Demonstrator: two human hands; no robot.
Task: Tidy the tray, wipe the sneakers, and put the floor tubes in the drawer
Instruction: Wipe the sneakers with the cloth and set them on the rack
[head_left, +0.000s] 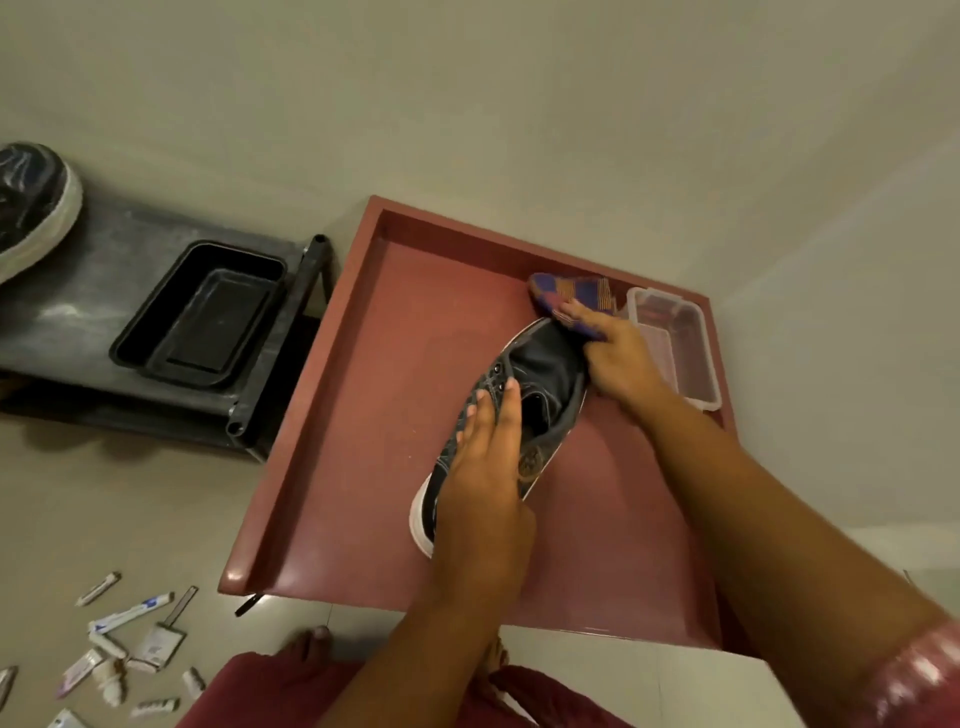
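A dark grey sneaker (540, 374) with a white sole lies on the red-brown table top (384, 364). My left hand (483, 467) rests flat over its laces and holds it down. My right hand (618, 358) grips a blue, purple and orange checked cloth (571, 293) at the sneaker's far end. A second dark sneaker (31, 208) sits on the black rack at far left. Several small tubes (130, 618) lie scattered on the floor at lower left.
A clear plastic container (691, 353) stands at the table's right edge, beside my right hand. A black tray (202, 312) sits on the dark rack (78, 322) left of the table. My bare feet (311, 644) stand on pale floor tiles below the table's front edge.
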